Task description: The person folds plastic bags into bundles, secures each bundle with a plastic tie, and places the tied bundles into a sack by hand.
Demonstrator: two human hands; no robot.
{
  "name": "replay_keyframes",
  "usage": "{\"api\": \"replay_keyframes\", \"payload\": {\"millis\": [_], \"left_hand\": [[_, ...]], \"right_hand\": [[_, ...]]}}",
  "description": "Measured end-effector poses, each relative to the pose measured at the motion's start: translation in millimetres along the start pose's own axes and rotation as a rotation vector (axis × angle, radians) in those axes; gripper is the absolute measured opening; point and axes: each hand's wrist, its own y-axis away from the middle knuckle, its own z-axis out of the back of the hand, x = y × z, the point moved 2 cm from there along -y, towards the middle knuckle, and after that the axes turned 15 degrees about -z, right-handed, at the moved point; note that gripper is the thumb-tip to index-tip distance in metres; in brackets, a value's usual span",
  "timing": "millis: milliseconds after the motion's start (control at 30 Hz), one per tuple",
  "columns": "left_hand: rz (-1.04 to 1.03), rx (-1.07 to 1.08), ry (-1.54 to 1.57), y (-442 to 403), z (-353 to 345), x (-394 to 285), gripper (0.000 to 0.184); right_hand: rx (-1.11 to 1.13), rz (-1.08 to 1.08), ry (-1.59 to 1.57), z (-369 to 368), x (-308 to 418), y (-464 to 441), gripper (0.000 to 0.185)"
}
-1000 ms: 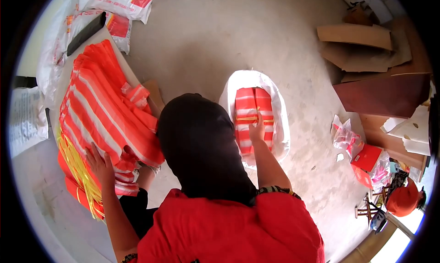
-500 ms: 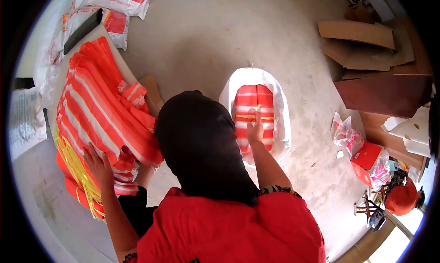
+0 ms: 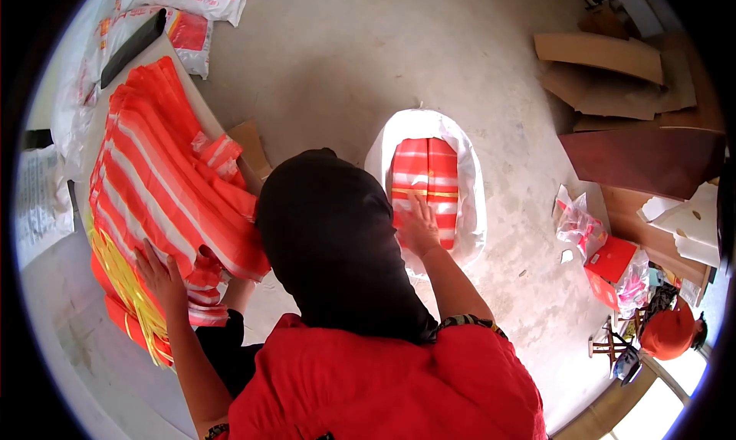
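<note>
Head view, the only one. Right hand [image 3: 419, 229] open, fingers spread, apparently resting on the near part of a bundle of red-and-white striped folded material [image 3: 443, 160], fingertips by the narrow yellow band [image 3: 443, 197] across its middle. The bundle lies inside a white, oval-mouthed sack [image 3: 431, 123], its two halves side by side. Left hand [image 3: 162, 280] also spread, on a larger stack of red-and-white striped sheets [image 3: 157, 183], just beside a loose skein of thin yellow strips [image 3: 123, 275].

Handling, by judgement: a flat right palm, pressing evenly over both halves, should settle the bundle without skewing the band. Fingertips best kept from hooking under it. The sack rim should stay folded outward, clear of the bundle. Light left-hand pressure would keep the sheets from sliding.
</note>
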Motion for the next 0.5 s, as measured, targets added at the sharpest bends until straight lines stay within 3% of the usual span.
{"api": "replay_keyframes", "payload": {"millis": [167,367,500], "left_hand": [[0.000,0.010,-0.026,1,-1,5,0.066],[0.015,0.012,-0.027,0,2,-3,0.066],[0.031,0.025,-0.008,-3,6,-10,0.066]], "right_hand": [[0.005,0.137,0.058,-6,-1,1,0.068],[0.051,0.026,0.018,18,20,-15,0.066],[-0.239,0.117,-0.081,-3,7,-78,0.062]]}}
